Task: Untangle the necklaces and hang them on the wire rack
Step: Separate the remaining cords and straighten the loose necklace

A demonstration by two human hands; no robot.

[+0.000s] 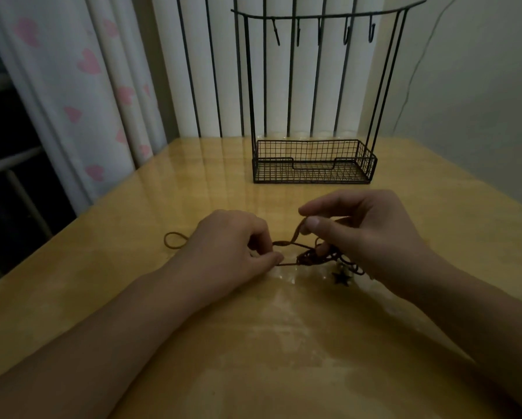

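A tangle of brown cord necklaces (309, 256) lies on the wooden table (253, 343) between my hands. My left hand (232, 246) pinches a cord strand at its fingertips, low on the table. My right hand (362, 234) pinches another strand between thumb and forefinger, lifted a little above the knot. A cord loop (175, 240) trails out to the left of my left hand. A dark star pendant (341, 278) lies under my right hand. The black wire rack (314, 161) stands at the back of the table, its hooks (320, 31) bare.
A curtain with pink hearts (84, 86) hangs at the left beside the table edge. White vertical slats with dark bars stand behind the rack. A plain wall is at the right.
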